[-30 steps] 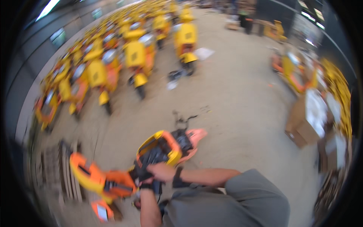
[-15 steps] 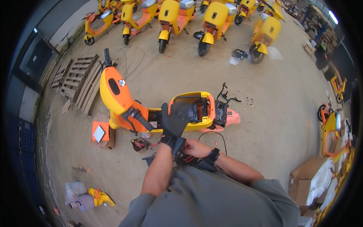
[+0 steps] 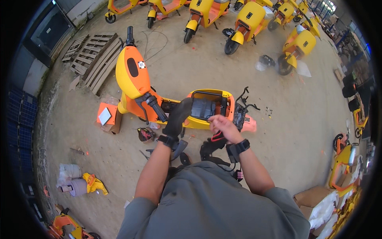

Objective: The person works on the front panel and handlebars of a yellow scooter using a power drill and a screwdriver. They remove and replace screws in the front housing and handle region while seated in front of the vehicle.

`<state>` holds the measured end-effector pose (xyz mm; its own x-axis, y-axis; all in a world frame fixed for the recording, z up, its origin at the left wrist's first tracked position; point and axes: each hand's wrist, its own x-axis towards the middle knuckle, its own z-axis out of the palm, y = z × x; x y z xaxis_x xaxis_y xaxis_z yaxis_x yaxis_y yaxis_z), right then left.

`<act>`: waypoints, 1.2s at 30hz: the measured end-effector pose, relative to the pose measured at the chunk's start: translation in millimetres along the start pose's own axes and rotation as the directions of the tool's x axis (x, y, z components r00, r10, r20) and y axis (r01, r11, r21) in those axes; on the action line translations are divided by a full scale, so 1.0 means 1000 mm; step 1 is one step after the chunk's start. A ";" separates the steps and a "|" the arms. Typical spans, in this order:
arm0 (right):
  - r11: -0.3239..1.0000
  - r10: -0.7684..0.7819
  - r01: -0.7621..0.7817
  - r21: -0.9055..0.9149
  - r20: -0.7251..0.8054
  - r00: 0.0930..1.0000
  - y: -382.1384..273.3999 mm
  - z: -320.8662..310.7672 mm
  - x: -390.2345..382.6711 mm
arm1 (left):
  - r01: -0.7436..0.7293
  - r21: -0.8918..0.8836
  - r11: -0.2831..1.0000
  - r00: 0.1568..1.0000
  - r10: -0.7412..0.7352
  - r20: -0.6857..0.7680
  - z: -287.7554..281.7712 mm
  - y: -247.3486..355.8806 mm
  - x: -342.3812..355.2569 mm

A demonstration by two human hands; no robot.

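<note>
My left hand (image 3: 177,116), in a black glove, extends with straightened fingers over the scooter's step-through. My bare right hand (image 3: 223,127) has curled fingers beside the seat opening, with red-and-black material (image 3: 217,137) at them; whether they grip it is unclear. A yellow-and-orange scooter (image 3: 135,75) lies across my front, its handlebar (image 3: 155,105) at left. Its open seat compartment (image 3: 203,107) holds a dark grey bin. A black rear frame (image 3: 242,107) stands at its right end, above a pink panel. Dark items below my hands are partly hidden by my arms.
Wooden pallets (image 3: 97,49) lie back left. Yellow scooters (image 3: 248,22) line the back, with more (image 3: 342,167) at right. An orange board on a carton (image 3: 111,125), a tool bag (image 3: 145,135), buckets (image 3: 71,179) and a yellow panel (image 3: 95,183) lie left. Cartons (image 3: 306,199) stand lower right.
Since half a second ago, my right hand has risen rightward, away from my left wrist, to the seat opening. My left hand has shifted up. The view has turned slightly.
</note>
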<state>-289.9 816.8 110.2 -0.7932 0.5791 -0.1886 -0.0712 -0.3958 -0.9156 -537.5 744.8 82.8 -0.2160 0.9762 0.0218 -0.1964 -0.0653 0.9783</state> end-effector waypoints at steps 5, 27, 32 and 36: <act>0.959 -0.079 0.065 0.277 0.039 0.996 -0.014 -0.011 0.017 | 0.127 0.193 0.973 0.896 -0.196 0.398 0.034 0.015 -0.020; 0.981 0.194 -0.184 0.065 -0.212 0.958 -0.014 -0.015 0.026 | 0.463 0.013 0.886 0.867 -0.456 0.201 0.023 0.025 -0.036; 0.988 0.138 -0.108 0.113 -0.300 0.944 -0.019 -0.032 0.024 | 0.267 0.528 0.806 0.820 -0.478 0.315 0.008 0.035 -0.030; 0.992 0.094 -0.061 0.108 -0.334 0.938 -0.013 -0.039 0.023 | 0.433 0.121 0.893 0.857 -0.450 0.250 0.005 0.031 -0.035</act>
<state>-283.4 863.2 104.1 -0.5488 0.7437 -0.3818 -0.0875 -0.5053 -0.8585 -531.4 709.2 113.8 0.1419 0.9180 -0.3702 -0.1533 0.3899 0.9080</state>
